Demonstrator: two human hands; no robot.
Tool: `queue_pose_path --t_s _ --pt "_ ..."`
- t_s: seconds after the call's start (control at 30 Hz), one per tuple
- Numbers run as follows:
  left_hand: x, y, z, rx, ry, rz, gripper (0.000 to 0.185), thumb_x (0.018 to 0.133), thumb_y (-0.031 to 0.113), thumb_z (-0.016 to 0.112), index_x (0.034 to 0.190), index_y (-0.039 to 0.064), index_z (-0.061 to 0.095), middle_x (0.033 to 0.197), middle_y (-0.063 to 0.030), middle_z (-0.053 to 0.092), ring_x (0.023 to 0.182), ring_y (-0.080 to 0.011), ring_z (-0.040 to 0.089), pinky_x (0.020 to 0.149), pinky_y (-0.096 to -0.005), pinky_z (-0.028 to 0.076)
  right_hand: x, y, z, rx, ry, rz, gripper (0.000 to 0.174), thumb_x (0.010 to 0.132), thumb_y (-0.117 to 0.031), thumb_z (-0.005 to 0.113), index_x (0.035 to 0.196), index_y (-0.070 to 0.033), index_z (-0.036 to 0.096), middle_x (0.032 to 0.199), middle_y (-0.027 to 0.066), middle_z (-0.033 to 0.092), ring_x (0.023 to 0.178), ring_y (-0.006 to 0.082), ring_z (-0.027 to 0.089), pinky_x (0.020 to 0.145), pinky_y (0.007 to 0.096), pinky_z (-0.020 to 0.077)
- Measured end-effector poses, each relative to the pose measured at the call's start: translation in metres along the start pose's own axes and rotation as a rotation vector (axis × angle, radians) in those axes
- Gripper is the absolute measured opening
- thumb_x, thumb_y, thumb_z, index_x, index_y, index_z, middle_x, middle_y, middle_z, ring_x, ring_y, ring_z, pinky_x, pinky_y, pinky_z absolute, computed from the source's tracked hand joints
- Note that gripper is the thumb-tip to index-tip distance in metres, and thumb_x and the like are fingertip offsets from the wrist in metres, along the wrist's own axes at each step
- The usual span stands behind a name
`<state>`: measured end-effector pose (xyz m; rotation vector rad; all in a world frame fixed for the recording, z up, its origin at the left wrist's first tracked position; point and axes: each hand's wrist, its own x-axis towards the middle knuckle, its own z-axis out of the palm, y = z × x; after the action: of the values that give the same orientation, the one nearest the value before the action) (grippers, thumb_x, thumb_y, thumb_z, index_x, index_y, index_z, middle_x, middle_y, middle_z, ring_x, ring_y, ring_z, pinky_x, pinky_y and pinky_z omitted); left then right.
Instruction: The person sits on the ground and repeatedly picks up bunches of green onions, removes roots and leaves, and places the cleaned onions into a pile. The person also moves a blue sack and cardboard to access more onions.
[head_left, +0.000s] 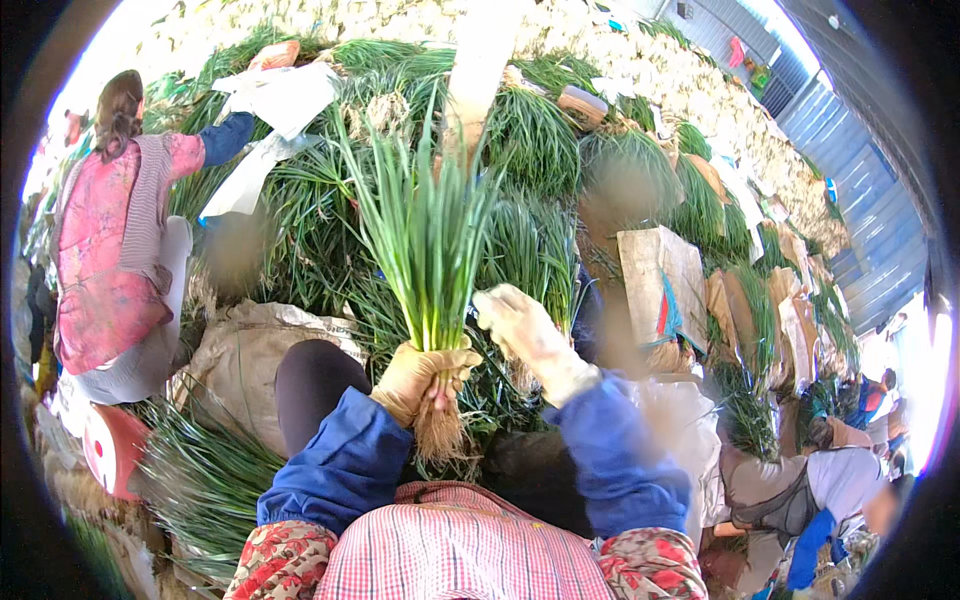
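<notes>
My left hand (420, 375), in a pale glove, grips a bunch of long leek-like greens (431, 262) just above its roots. The leaves fan upward and away from me, and the stringy brown roots (441, 433) hang below my fist. Just right of the bunch is my right hand (525, 334), also gloved, with its fingers curled and slightly blurred. A small dark thing shows at its fingertips, too unclear to name; whether the hand holds it cannot be told. Behind both hands lie heaps of the same greens (532, 247).
A person in a pink top (109, 247) works at the left beside a pink stool (116, 450). Another person (795, 480) bends at the lower right. A wooden board (656, 277) stands right of centre, and a woven sack (244, 367) lies by my left knee. A post (480, 90) rises ahead.
</notes>
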<state>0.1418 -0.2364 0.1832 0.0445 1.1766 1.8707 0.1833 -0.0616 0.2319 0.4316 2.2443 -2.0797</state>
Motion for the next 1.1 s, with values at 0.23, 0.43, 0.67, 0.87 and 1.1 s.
queue_pose_path --t_s 0.23,0.43,0.67,0.87,1.1 --pt "-0.007 -0.009 -0.005 0.02 0.035 0.03 0.021 0.08 0.008 0.064 0.098 -0.003 0.06 0.068 -0.0104 0.063 0.042 -0.0139 0.054 0.033 -0.022 0.04 0.037 0.016 0.033 0.051 0.289 0.119 0.008 0.082 -0.013 0.061 0.081 -0.006 0.063 0.062 0.0003 0.054 0.05 0.008 0.048 0.045 0.0221 0.0374" --pt "-0.001 -0.006 -0.012 -0.181 -0.071 -0.015 0.017 0.082 0.009 0.06 0.094 -0.004 0.06 0.068 -0.0092 0.06 0.042 -0.0137 0.052 0.034 -0.0225 0.04 0.022 0.027 0.051 0.344 0.233 -0.246 0.004 0.081 -0.008 0.062 0.077 -0.008 0.062 0.068 -0.0026 0.059 0.057 0.0062 0.05 0.054 0.0217 0.0412" --pt "0.007 0.007 -0.031 -0.32 -0.252 0.006 0.023 0.084 0.007 0.057 0.105 -0.004 0.055 0.071 -0.0091 0.061 0.051 -0.0147 0.057 0.042 -0.0232 0.048 0.0 0.033 0.047 1.027 0.01 -0.174 0.008 0.07 -0.012 0.053 0.077 -0.007 0.052 0.068 0.0053 0.054 0.056 0.0141 0.048 0.044 0.0272 0.0374" --pt "0.004 0.011 -0.036 -0.349 -0.253 -0.033 0.024 0.084 0.004 0.056 0.106 -0.005 0.053 0.078 -0.0147 0.064 0.053 -0.014 0.06 0.04 -0.0202 0.049 -0.034 0.02 0.025 1.023 -0.013 0.013 0.016 0.068 -0.01 0.051 0.083 -0.005 0.053 0.059 0.0001 0.043 0.048 0.0113 0.04 0.035 0.0242 0.0314" --pt "0.011 0.026 -0.018 -0.712 -0.292 -0.032 0.014 0.086 0.009 0.058 0.098 0.003 0.056 0.075 -0.0105 0.062 0.058 -0.0143 0.057 0.051 -0.027 0.049 -0.042 0.037 0.008 0.678 0.169 0.066 0.018 0.085 -0.017 0.049 0.096 -0.004 0.054 0.074 0.0054 0.053 0.054 0.0127 0.045 0.044 0.0248 0.039"
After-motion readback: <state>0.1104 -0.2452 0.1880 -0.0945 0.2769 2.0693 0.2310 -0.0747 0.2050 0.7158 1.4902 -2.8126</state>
